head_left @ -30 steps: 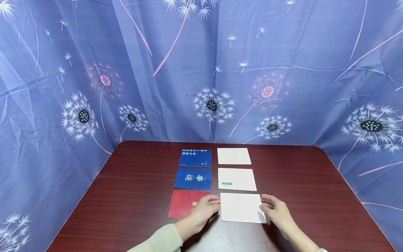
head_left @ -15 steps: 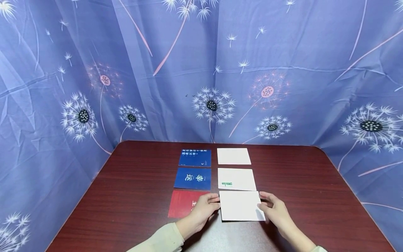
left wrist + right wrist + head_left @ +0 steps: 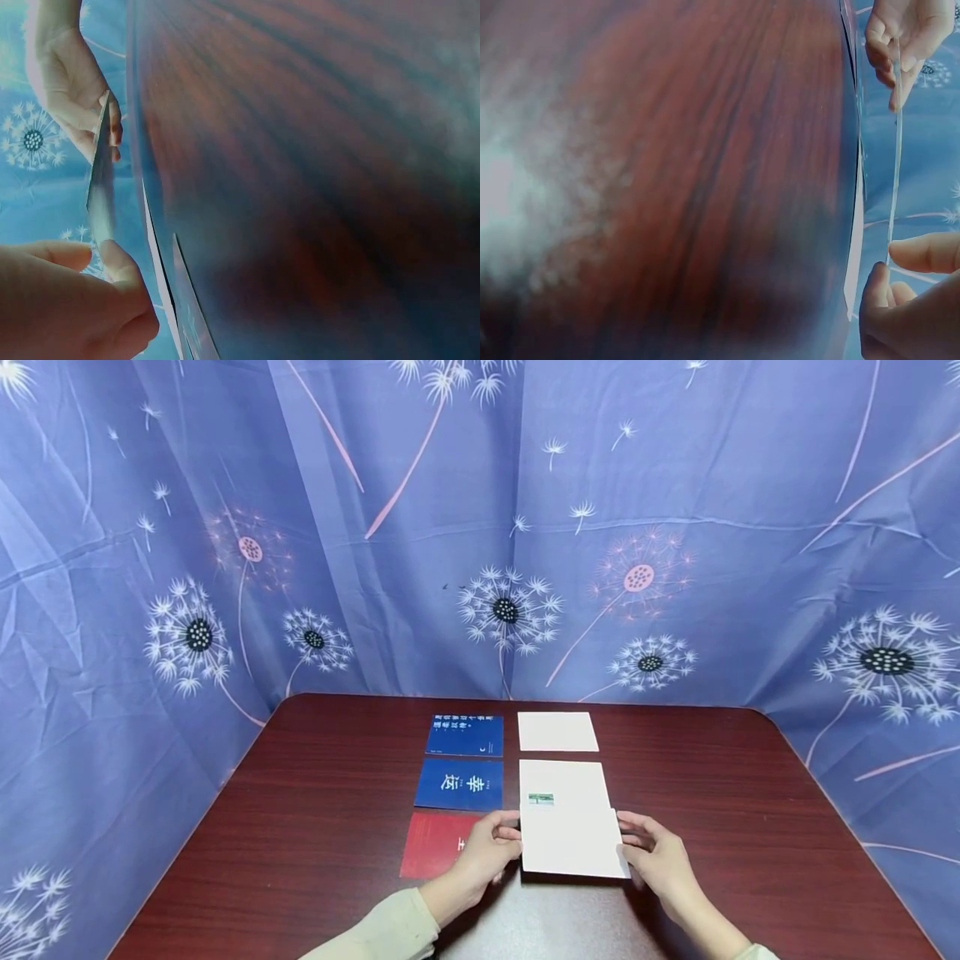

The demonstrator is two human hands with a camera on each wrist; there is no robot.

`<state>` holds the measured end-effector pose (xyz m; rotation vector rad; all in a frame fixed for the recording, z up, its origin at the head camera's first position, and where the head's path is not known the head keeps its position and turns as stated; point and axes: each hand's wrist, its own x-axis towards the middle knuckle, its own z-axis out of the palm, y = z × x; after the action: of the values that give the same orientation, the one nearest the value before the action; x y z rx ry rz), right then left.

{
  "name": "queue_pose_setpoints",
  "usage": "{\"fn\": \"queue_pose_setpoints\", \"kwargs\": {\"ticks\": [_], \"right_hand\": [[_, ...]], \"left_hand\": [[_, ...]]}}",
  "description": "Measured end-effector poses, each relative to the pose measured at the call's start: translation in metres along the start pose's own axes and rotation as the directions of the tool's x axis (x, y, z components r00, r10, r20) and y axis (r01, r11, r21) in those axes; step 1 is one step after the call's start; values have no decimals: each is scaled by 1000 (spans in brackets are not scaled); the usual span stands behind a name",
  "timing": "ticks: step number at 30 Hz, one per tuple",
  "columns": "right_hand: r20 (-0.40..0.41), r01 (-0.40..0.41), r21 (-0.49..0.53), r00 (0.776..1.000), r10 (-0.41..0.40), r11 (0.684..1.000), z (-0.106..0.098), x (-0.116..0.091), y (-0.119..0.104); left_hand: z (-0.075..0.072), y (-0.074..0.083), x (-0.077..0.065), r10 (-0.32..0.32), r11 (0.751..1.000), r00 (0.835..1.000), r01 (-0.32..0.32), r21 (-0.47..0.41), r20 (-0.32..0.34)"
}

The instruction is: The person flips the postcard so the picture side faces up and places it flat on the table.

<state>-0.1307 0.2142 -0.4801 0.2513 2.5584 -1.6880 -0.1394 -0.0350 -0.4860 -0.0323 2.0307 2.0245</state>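
Observation:
A plain white card [image 3: 573, 843] is raised off the table, pinched at its left edge by my left hand [image 3: 483, 856] and at its right edge by my right hand [image 3: 660, 856]. In the left wrist view the card [image 3: 101, 187] appears nearly edge-on, above the tabletop. The right wrist view shows thumb and fingers of the right hand [image 3: 915, 307] on either side of the thin card [image 3: 896, 165]. Its far edge overlaps the middle white card [image 3: 566, 781], which bears a small green print. Beneath my left hand lies a red card [image 3: 431, 843], partly hidden.
Two blue cards [image 3: 459, 785] with white lettering lie beyond the red one in the left column. Another white card [image 3: 557, 732] lies at the back of the right column. A blue dandelion-print curtain [image 3: 405, 610] surrounds the dark red wooden table [image 3: 315, 827].
The front white card has come up off the table and moved slightly away from me, now overlapping the middle white card. Both hands have risen a little with it.

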Motion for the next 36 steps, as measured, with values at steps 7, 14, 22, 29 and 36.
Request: {"fn": "queue_pose_setpoints", "kwargs": {"ticks": [7, 14, 22, 29, 36], "right_hand": [[-18, -10, 34, 1000, 11, 999, -1, 0, -2], [-44, -13, 78, 999, 16, 997, -3, -1, -9], [-102, -4, 166, 995, 21, 986, -4, 2, -12], [-181, 45, 267, 984, 4, 963, -2, 4, -10], [-186, 82, 333, 982, -19, 939, -1, 3, -11]], "left_hand": [[-1, 1, 1, -11, 999, 1000, 12, 41, -18], [-2, 4, 5, 17, 1000, 1000, -16, 22, -18], [-4, 12, 6, 64, 997, 998, -63, -49, 4], [-5, 18, 5, 51, 998, 998, -52, -23, -22], [-6, 19, 8, 49, 997, 998, -51, -55, -42]]}}
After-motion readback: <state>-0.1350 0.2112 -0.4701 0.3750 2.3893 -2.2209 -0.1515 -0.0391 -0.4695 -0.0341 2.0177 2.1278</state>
